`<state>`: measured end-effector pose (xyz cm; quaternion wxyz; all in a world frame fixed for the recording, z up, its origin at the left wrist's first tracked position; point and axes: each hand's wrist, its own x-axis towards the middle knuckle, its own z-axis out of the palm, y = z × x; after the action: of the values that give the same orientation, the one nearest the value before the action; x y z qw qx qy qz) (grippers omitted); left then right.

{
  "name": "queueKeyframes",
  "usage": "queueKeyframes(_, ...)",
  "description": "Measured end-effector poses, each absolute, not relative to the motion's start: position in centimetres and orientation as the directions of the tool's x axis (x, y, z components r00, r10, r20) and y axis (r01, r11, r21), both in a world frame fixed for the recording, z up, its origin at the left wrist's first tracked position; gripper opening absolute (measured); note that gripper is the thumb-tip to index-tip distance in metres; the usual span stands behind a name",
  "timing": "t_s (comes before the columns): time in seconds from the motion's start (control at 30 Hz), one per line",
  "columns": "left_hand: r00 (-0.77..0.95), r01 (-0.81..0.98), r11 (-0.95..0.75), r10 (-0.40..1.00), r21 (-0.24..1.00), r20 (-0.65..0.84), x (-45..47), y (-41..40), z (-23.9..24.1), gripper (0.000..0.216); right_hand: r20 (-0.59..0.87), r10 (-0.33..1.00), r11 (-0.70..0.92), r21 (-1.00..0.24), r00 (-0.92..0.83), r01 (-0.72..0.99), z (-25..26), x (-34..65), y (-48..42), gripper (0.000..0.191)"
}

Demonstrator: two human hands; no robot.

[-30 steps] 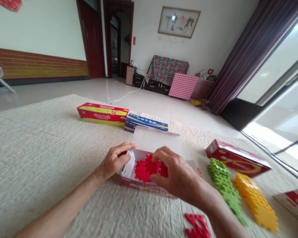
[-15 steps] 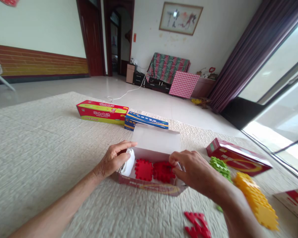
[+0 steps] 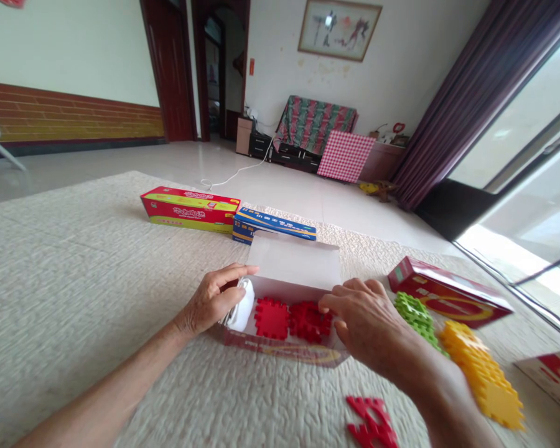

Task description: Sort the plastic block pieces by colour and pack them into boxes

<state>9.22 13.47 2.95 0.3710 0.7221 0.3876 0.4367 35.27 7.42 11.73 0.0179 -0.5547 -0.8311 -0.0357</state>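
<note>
An open cardboard box [image 3: 295, 269] with a raised white lid lies on the cream mat. Inside it lie flat red toothed plastic tiles [image 3: 271, 317]. My left hand [image 3: 212, 303] grips the box's left end, its fingers curled over a folded white flap. My right hand [image 3: 360, 318] rests at the box's right end, its fingertips touching the rightmost red tile, fingers bent.
A row of green tiles [image 3: 415, 317] and a row of yellow tiles [image 3: 483, 373] lie right of the box, loose red tiles [image 3: 371, 423] in front. Closed red boxes [image 3: 448, 298] lie at the right, a red box [image 3: 189, 210] and a blue box [image 3: 273, 225] behind.
My right hand has set the red tile it held flat into the box's right part and slid to the right end. My left hand has stayed on the left end.
</note>
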Motion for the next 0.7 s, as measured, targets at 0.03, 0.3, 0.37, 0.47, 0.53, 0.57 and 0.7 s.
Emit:
queueKeyframes(0.03, 0.319, 0.235, -0.426, 0.883, 0.874, 0.345, 9.2, 13.5, 2.9, 0.044, 0.061, 0.923, 0.378, 0.047, -0.381, 0.924, 11.7, 35.2, 7.5, 0.013)
queueKeyframes(0.3, 0.331, 0.232, -0.445, 0.873, 0.865, 0.360, 9.2, 13.5, 3.0, 0.044, -0.029, 0.944, 0.329, 0.130, -0.328, 0.935, 11.5, 34.5, 8.2, 0.015)
queueKeyframes(0.37, 0.328, 0.242, -0.446, 0.873, 0.862, 0.360, 9.2, 13.5, 3.1, 0.044, -0.039, 0.944, 0.331, 0.165, -0.329, 0.929, 11.5, 34.3, 8.2, 0.018)
queueKeyframes(0.47, 0.321, 0.258, -0.436, 0.880, 0.862, 0.349, 9.2, 13.5, 3.0, 0.044, -0.029, 0.935, 0.354, 0.146, -0.354, 0.924, 12.0, 34.5, 8.0, 0.019)
queueKeyframes(0.53, 0.317, 0.266, -0.430, 0.884, 0.863, 0.343, 9.2, 13.5, 3.0, 0.044, 0.009, 0.911, 0.411, 0.059, -0.412, 0.910, 12.7, 35.5, 7.9, 0.021)
queueKeyframes(0.57, 0.314, 0.269, -0.428, 0.886, 0.863, 0.342, 9.2, 13.5, 3.0, 0.044, 0.056, 0.903, 0.426, 0.011, -0.426, 0.904, 13.1, 36.3, 7.9, 0.022)
queueKeyframes(0.7, 0.296, 0.285, -0.409, 0.898, 0.867, 0.326, 9.2, 13.5, 3.0, 0.042, 0.256, 0.939, 0.260, -0.085, -0.231, 0.962, 14.1, 41.1, 8.2, 0.024)
